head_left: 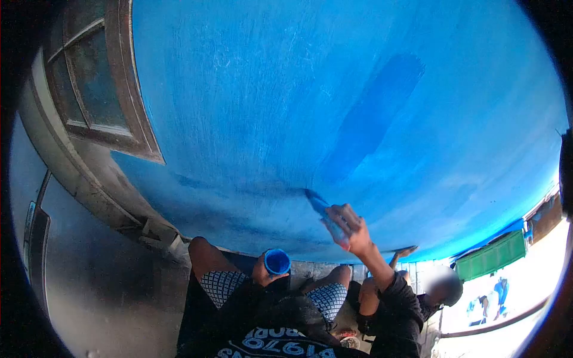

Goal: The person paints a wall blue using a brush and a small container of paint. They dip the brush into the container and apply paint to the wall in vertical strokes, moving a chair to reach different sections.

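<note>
We've got the paintbrush (317, 204) gripped tight in our right hand (349, 230), bristles touching the blue wall (268, 89). Our left hand (261, 273) is wrapped round a blue paint cup (277, 261) by the knee, lower left of the brush.

One camera, on person's head. Looks forward and down, very near blue wall (256, 89). Wide round picture, dark corners. Own knees (206, 250) low in middle, window (95, 77) far left.
</note>
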The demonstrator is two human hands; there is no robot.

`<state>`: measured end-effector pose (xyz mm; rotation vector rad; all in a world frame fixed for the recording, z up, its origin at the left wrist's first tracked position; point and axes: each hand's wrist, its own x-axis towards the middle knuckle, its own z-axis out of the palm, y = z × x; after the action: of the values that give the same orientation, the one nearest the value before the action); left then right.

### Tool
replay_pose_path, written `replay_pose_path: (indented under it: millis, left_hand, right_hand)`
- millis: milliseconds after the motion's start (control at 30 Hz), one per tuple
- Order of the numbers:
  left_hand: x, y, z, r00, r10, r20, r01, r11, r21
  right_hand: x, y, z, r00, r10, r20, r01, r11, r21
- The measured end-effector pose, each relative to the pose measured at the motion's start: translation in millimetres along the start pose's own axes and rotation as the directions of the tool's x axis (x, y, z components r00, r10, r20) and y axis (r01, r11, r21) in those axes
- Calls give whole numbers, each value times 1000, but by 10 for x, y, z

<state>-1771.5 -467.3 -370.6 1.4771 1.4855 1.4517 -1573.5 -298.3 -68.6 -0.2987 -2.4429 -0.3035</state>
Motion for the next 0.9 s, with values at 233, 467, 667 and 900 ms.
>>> replay_pose_path:
  millis: [233, 467, 667, 900]
  left_hand:
    - [53, 2, 40, 997, -48, 53, 50, 998, -25]
    - [-61, -220, 170, 989, -88, 117, 87, 996, 14]
    - [-9, -27, 91, 997, -53, 60, 46, 993, 112]
    - [-16, -31, 127, 993, -97, 63, 93, 993, 67]
  right_hand:
    - [1057, 661, -1570, 946, 5, -323, -157, 881, -447]
    - [1096, 748, -1515, 984, -105, -143, 5, 821, -571]
    - [-396, 56, -67, 992, -114, 50, 124, 948, -294]
    - [-147, 529, -516, 983, 39, -181, -69, 984, -162]
